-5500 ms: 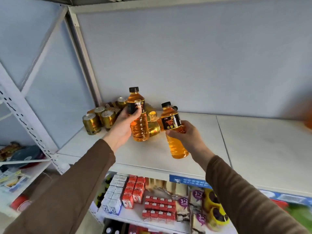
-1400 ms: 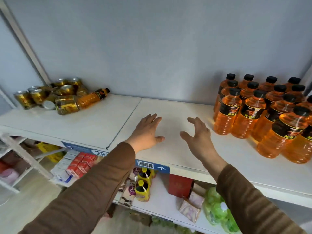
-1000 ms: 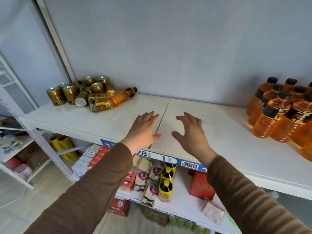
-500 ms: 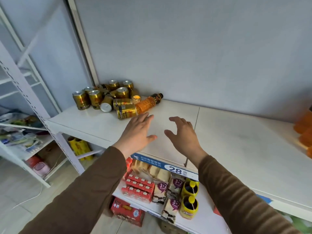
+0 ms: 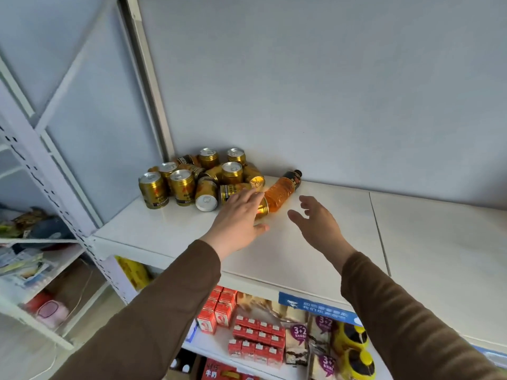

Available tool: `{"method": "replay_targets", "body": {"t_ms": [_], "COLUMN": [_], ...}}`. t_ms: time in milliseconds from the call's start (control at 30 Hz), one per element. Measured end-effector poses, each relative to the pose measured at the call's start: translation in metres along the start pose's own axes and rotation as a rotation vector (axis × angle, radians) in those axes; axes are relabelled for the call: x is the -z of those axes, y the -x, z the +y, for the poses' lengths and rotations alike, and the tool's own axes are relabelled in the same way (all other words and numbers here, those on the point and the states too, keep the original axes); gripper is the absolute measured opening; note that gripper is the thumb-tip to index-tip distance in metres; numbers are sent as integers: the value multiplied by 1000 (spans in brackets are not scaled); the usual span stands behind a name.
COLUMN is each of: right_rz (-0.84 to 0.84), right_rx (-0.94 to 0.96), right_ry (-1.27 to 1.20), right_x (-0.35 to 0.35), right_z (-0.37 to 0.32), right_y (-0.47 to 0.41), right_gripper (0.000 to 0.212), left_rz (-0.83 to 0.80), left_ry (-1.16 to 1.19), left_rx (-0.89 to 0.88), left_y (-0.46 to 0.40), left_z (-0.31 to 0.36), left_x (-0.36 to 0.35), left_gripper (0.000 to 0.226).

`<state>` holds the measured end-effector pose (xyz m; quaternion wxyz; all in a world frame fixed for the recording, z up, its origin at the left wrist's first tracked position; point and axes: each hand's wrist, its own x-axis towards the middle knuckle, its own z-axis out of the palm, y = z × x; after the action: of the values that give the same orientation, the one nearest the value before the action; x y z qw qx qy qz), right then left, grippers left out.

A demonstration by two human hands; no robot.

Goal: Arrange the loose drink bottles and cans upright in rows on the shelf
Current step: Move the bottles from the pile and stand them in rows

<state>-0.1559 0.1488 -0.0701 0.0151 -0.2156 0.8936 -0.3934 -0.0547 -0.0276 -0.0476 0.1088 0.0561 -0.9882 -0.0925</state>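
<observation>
A: What takes up most of the view?

B: A white shelf board on a pale metal rack, with a grey back panel behind it. Below its front edge runs a blue price strip, and under that a lower shelf with red drink cartons and yellow black-capped bottles.

A: And the arms?

B: Two brown sleeves reach in from the bottom. The left hand is stretched toward the back left corner, fingers straight and slightly fanned, their tips over a gold can lying on its side. Whether they touch it I cannot tell. The right hand hovers above the bare board, fingers loosely spread and a little bent, holding nothing.

A: Where are the drinks?

B: Heaped in the back left corner. The cluster of gold cans is mixed: several stand upright with silver lids up, such as the front left can, while others lie tipped, one showing its silver end toward the camera.

A: Any bottle?

B: One orange drink bottle lies on its side just right of the cans, black cap pointing to the back panel, base beside the fallen can.
</observation>
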Motion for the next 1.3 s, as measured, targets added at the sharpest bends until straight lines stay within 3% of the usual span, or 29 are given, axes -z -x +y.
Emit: {"method": "replay_targets", "body": {"t_ms": [500, 767, 1033, 1167, 1300], "right_rz": [-46, -1, 12, -3, -24], "right_rx": [-310, -556, -650, -632, -655], "right_ry": [-107, -380, -364, -300, -253], "right_x": [-44, -68, -87, -89, -84], "right_z": [-10, -16, -26, -26, -25], "right_y": [-102, -135, -156, -157, -153], "right_gripper": [59, 64, 70, 56, 56], "left_rz": [-32, -35, 20, -57, -252], "left_ry": [93, 134, 170, 145, 131], "left_rx": [-2, -86, -39, 68, 203], "left_y": [-72, -94, -120, -147, -176], "left_z": [-65, -104, -197, -260, -314], "left_x": [-6, 9, 65, 86, 79], "left_gripper": [77, 75, 71, 73, 70]}}
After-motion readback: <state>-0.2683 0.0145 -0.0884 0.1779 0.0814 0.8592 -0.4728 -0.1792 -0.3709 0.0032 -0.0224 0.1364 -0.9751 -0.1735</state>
